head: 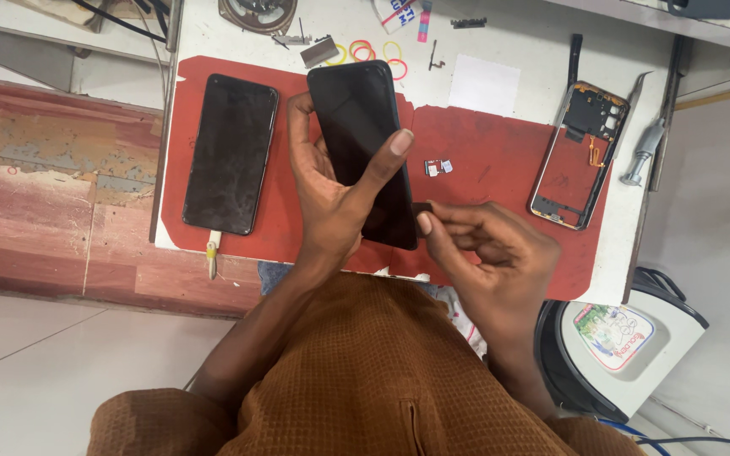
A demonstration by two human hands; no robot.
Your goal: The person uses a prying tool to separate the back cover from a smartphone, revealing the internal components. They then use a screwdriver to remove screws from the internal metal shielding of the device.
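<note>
Head view: near the middle of the frame the left hand clamps a black phone by its long sides, thumb on the right edge. It looks thin, stiff, smooth and easy to crack, so the sides are the safe place to hold. The right hand pinches a small dark tray at the phone's lower right edge. Another phone lies left on the red mat, an open frame right. Bare mat lies between.

Bright even light, soft shadows, sharp focus
</note>
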